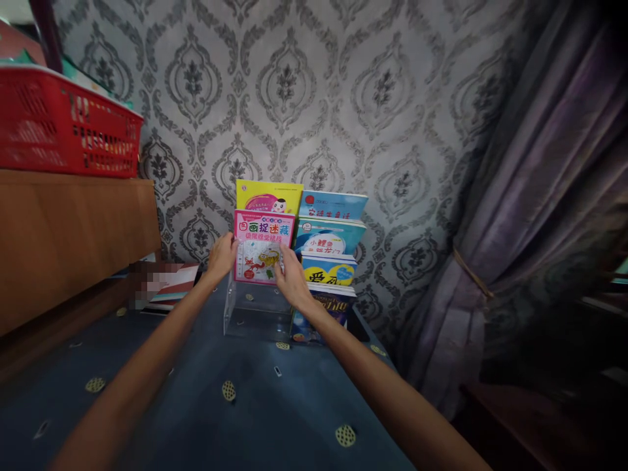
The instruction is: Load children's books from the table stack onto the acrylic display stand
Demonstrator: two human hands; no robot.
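A pink picture book [258, 261] stands upright between my hands, in front of a yellow book [250, 193]. My left hand [223, 255] grips its left edge, and my right hand [290, 275] holds the right edge with the thumb on the cover. Beneath it, the lower tiers of a clear stepped rack [255, 324] show bare. Right beside the rack, more books stand in tiers: a light blue one [338, 203], a teal one [348, 234], a blue and yellow one [346, 271] and a dark blue one [314, 330].
A dark blue patterned cloth [186, 405] covers the table. At the left, a red basket [39, 124] sits on a wooden cabinet [73, 229]. Flat books or papers [171, 288] lie beside it. A tied curtain [471, 261] hangs at the right.
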